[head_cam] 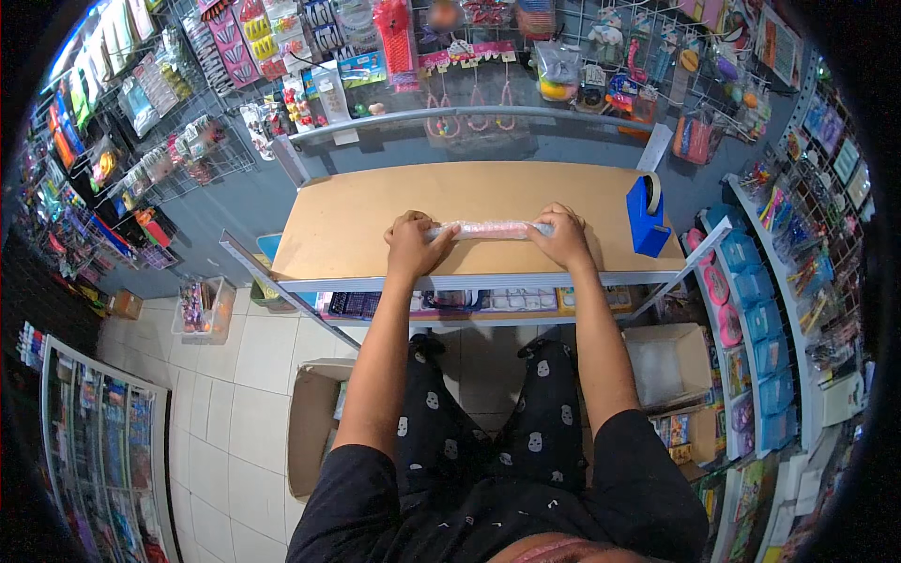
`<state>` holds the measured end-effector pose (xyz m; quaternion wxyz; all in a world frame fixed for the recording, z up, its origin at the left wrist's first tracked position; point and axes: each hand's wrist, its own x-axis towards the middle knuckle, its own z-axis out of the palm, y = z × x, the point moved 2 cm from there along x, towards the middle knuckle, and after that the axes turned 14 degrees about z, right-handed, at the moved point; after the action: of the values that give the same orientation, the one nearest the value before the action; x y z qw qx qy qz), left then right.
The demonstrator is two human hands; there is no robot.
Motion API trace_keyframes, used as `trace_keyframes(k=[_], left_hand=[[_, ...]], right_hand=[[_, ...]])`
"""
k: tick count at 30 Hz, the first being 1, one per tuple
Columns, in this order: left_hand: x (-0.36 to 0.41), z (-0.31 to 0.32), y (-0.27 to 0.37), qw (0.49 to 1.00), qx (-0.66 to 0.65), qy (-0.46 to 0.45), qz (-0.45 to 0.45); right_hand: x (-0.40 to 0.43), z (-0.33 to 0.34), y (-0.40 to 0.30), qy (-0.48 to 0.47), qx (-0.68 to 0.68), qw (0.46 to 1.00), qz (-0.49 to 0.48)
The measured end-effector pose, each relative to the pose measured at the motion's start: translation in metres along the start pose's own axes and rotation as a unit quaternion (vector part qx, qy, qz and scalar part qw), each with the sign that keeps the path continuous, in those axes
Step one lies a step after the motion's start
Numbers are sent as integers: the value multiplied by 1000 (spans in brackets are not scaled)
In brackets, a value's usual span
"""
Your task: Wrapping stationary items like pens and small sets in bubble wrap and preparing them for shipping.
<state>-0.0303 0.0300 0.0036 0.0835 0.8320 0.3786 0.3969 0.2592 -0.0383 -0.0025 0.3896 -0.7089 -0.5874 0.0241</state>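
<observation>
A long, narrow roll wrapped in clear plastic [493, 230], pinkish inside, lies crosswise over the wooden tabletop [366, 204]. My left hand [417, 241] grips its left end, with the thumb along the near side. Its right end is held by my right hand [562, 236], thumb pressed on top and fingers curled behind. The fingertips on the far side are partly hidden. What is inside the wrapping cannot be made out. To the right of my right hand stands a blue tape dispenser [647, 218] holding a tape roll [654, 193].
A metal rail [471, 112] runs behind the tabletop, below hanging packaged accessories [398, 42]. Under it is a lower shelf with plastic trays [359, 304]. Cardboard boxes [310, 422] flank my legs. A clear plastic bin [204, 310] sits on the tiled floor, left.
</observation>
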Motion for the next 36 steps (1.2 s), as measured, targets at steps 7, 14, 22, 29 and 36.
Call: trace_keyframes(k=[7,14,22,29,36], left_hand=[[3,0,1,997,46,-10,-62],[4,1,0,994,35,66,-85],[7,2,7,983,82,93,-139],[2,3,41,974,119,68,181],[29,32,57,954,119,-173,212]], right_hand=[[3,2,3,-34,15,997,66],[2,1,0,-33,37,998,25],[-5,-7,-10,-55,-49,997,38],[-4,-7,-9,-62,-6,998,13],[-1,-4,-2,-53,-8,999,6]])
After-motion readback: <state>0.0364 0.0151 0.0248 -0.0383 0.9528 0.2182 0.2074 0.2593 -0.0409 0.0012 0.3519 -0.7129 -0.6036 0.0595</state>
